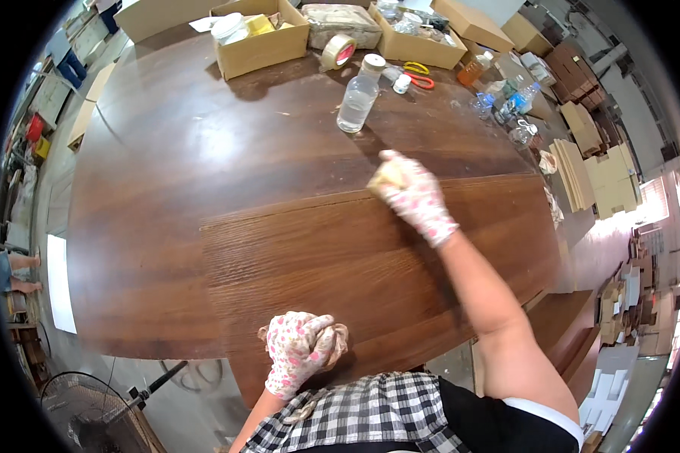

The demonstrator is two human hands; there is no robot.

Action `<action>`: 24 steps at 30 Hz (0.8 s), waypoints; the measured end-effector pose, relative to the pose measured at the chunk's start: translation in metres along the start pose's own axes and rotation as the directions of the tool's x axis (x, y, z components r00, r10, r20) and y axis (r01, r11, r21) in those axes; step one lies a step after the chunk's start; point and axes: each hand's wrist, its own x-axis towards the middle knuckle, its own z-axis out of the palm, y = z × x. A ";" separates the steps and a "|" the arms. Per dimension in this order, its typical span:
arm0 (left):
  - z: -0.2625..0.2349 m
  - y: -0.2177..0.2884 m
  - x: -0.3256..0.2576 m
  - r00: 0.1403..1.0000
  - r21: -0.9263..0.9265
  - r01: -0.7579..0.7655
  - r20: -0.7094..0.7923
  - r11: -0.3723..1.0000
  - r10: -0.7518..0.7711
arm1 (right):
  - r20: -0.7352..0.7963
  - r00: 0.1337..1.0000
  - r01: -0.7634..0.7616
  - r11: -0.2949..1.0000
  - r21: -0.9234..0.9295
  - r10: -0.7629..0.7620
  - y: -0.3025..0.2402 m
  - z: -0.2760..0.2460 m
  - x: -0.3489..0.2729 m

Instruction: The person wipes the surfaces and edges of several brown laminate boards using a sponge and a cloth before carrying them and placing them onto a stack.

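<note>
A floral glove covers each of my hands. My left hand (301, 349) is closed around a crumpled beige cloth (340, 343) at the near edge of a brown wood-grain panel (317, 264). Farther out, my right hand (417, 198) grips a small yellowish pad (386, 180) over the panel's far edge; motion blurs it, so I cannot tell whether it is a sponge or folded cloth. Under the panel lies a large dark brown tabletop (143, 226). Beyond my right hand a clear bottle (357, 98) with a pale cap stands upright, partly filled with clear liquid.
Along the far edge sit cardboard boxes (268, 54), a roll of tape (338, 53), a small white bottle (402, 84) and scissors (419, 79). Several plastic bottles (517, 102) crowd the far right. A floor fan (94, 415) stands at the near left.
</note>
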 end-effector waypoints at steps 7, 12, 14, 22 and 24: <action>0.021 0.016 0.026 0.999 0.057 0.038 0.017 0.998 -0.039 | -0.167 0.976 -0.170 0.971 -0.165 0.143 0.092 -0.074 -0.013; 0.048 0.026 0.044 0.990 0.041 0.119 -0.084 0.992 -0.115 | 0.007 0.992 -0.124 0.989 -0.083 0.125 0.078 -0.052 -0.026; 0.063 0.038 0.051 0.983 -0.009 0.100 -0.157 0.995 -0.100 | -0.093 0.994 -0.068 0.982 -0.174 0.052 0.136 -0.082 -0.039; 0.143 0.083 0.122 0.893 -0.507 0.188 -0.269 0.841 -0.361 | -0.543 0.760 -0.391 0.919 0.056 0.357 0.353 -0.239 -0.118; 0.155 0.115 0.169 0.916 -0.766 -0.026 -0.276 0.643 -0.293 | -0.448 0.694 -0.394 0.819 0.418 0.563 0.334 -0.251 -0.144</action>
